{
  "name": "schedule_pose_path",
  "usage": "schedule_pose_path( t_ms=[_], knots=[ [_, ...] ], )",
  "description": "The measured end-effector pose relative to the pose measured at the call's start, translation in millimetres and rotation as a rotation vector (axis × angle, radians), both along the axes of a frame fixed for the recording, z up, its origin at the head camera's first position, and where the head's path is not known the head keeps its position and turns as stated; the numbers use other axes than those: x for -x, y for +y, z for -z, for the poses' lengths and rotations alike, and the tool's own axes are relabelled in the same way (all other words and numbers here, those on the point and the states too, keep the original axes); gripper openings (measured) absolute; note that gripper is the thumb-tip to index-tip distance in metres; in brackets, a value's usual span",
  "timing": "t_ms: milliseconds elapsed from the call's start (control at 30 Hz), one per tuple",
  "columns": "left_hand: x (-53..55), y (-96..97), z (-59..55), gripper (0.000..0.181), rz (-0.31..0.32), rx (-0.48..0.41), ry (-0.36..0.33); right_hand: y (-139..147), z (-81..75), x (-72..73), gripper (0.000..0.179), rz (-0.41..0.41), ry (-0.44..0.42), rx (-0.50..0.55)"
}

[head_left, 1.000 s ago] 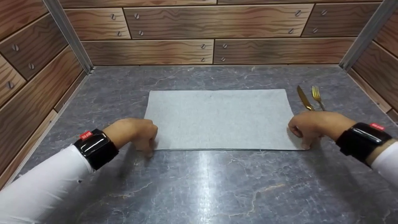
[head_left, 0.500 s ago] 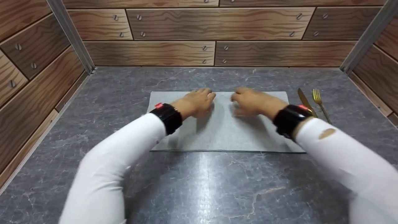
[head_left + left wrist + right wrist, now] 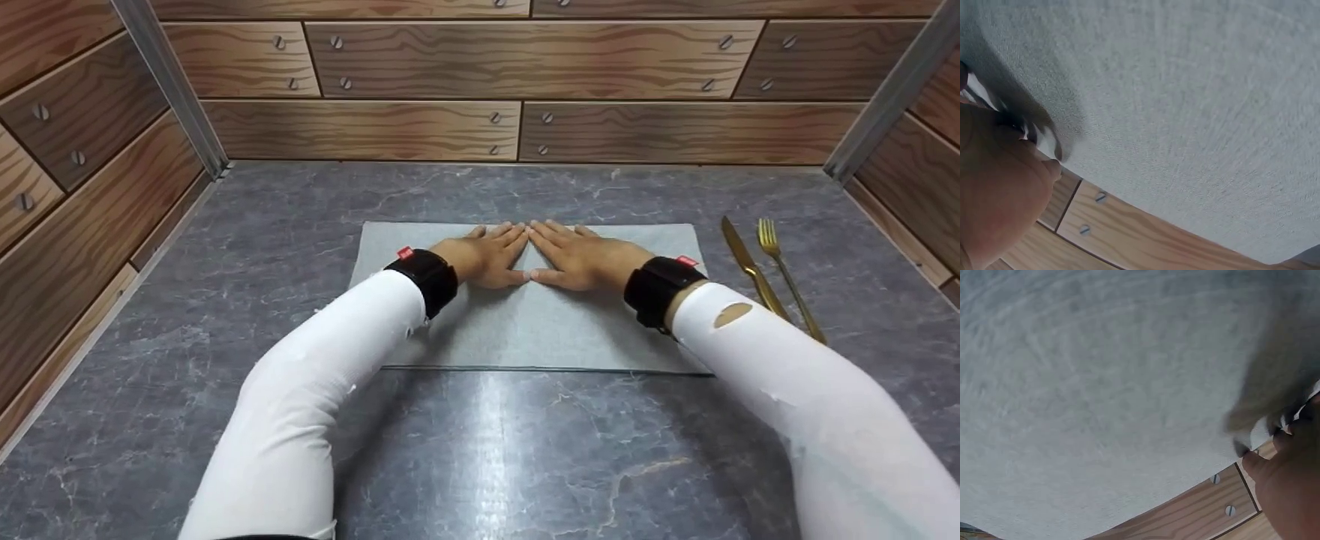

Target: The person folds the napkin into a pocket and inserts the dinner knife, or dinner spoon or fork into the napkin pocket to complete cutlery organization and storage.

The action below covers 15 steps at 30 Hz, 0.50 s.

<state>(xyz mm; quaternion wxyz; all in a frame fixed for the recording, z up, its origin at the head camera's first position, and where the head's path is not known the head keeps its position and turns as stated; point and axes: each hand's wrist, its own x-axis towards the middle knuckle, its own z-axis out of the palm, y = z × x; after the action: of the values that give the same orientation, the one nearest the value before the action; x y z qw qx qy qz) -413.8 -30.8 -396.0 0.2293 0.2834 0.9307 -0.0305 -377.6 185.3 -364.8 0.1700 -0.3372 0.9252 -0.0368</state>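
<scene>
A light grey folded cloth [image 3: 517, 330] lies flat on the table, its long side running left to right. My left hand [image 3: 491, 255] rests palm down on its upper middle, fingers straight and spread. Beside it my right hand [image 3: 577, 256] lies the same way, mirrored. The two thumbs meet tip to tip, and the index fingertips come together near the cloth's far edge. In the left wrist view the cloth [image 3: 1185, 112] fills most of the picture, with part of the left hand [image 3: 1005, 185] at the left. The right wrist view shows the right hand [image 3: 1292, 467] low at the right.
To the right of the cloth lie a gold knife [image 3: 754, 271] and a gold fork [image 3: 787, 277], partly behind the right sleeve. The grey marbled table [image 3: 480, 450] is bounded by wood-patterned walls [image 3: 420, 60] at the back and both sides.
Both hands have left the cloth's near corners, moved inward and away from me, and now lie flat together at its middle. The cloth stays in about the same place.
</scene>
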Motion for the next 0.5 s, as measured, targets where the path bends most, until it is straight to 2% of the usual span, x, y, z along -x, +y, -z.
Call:
schedule_pose_path(
  t_ms=[100, 167, 233, 267, 400, 500],
  knots=[
    [1.7, -10.9, 0.0, 0.096, -0.018, -0.022, -0.013, 17.7, 11.3, 12.9, 0.105, 0.039, -0.029, 0.006],
    [0.1, -26.7, -0.9, 0.097, -0.036, -0.045, -0.016, 38.7, 20.2, 22.9, 0.122, 0.065, -0.026, 0.021],
    [-6.0, -48.5, -6.4, 0.098, -0.061, -0.066, -0.014, 66.0, 25.7, 28.0, 0.132, 0.100, -0.006, 0.031],
    [-7.8, -61.7, -7.7, 0.098, -0.073, -0.073, -0.007, 81.2, 26.5, 29.0, 0.133, 0.123, 0.002, 0.031],
    [-23.5, -116.0, -24.1, 0.098, -0.167, -0.092, 0.002, 141.7, 18.7, 21.7, 0.117, 0.237, 0.012, 0.010],
    [-28.8, -150.5, -29.4, 0.100, -0.236, -0.101, -0.011, 174.9, 9.1, 13.6, 0.115, 0.327, -0.006, -0.019]
  ],
)
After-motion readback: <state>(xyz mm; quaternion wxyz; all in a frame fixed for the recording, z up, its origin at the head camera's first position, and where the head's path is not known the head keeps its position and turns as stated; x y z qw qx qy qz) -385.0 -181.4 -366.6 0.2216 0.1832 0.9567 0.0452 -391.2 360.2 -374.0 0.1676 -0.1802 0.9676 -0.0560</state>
